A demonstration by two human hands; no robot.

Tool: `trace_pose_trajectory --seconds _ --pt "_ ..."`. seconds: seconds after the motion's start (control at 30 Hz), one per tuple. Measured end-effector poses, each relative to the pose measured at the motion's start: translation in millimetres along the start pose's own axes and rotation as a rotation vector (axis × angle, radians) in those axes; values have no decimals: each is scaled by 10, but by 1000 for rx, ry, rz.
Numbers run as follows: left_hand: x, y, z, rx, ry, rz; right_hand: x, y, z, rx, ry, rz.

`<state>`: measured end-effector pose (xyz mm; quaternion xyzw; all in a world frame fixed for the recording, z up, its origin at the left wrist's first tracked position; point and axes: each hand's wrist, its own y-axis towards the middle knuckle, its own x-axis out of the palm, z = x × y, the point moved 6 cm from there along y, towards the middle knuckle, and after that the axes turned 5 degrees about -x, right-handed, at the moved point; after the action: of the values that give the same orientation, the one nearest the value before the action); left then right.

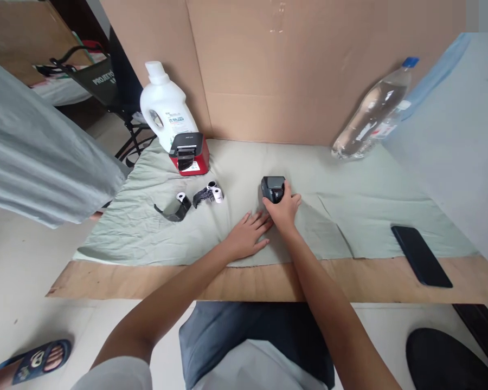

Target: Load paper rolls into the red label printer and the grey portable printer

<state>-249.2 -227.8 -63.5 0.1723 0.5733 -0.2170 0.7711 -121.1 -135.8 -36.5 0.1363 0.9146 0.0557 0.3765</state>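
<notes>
My right hand (285,207) grips a small black printer-like device (273,188) that rests on the pale green cloth (350,216) near the middle of the table. My left hand (248,234) lies flat on the cloth just left of it, fingers spread, holding nothing. Left of my hands lie two small white paper rolls (218,194) (181,197), a black plastic part (202,196) and a curved black cover piece (173,213). A red and black label printer (189,154) stands behind them.
A white detergent bottle (165,105) stands at the back left and a clear water bottle (373,111) leans at the back right against the cardboard wall (293,70). A black phone (421,254) lies at the cloth's right front edge. A sandalled foot (40,359) shows at the lower left.
</notes>
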Motion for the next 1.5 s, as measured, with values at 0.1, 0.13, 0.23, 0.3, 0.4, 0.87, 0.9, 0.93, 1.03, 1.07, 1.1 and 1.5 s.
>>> trace_pose_trajectory --seconds 0.1,0.13,0.23,0.3,0.4,0.87,0.9,0.93,1.03,1.07,1.1,1.5 --pt "-9 -8 4 3 -10 2 -40 -39 16 18 -40 48" --pt "-13 -11 4 0 -12 2 -56 -40 26 17 -52 53" --pt "-27 -14 2 -8 -16 3 -75 -34 60 9 -77 10" --pt "-30 -9 2 -8 -16 -3 -85 -39 70 1 -84 -34" --pt "-26 -2 1 -8 -19 -15 -142 -67 35 -59 -117 -59" --pt "-417 565 -632 -363 -372 244 -280 303 488 -48 373 -106" --pt "-407 682 -664 -355 -388 214 -260 286 502 -43 428 -127" --pt "-389 783 -680 -336 -408 190 -240 266 511 -36 479 -152" --pt "-316 938 -679 -299 -454 185 -223 218 523 -19 569 -175" --pt "-292 943 -671 -297 -459 196 -228 210 528 -17 572 -159" --pt "-270 933 -661 -296 -461 207 -234 205 534 -16 566 -140" --pt "-139 720 -588 -328 -474 254 -234 242 583 -57 394 -68"
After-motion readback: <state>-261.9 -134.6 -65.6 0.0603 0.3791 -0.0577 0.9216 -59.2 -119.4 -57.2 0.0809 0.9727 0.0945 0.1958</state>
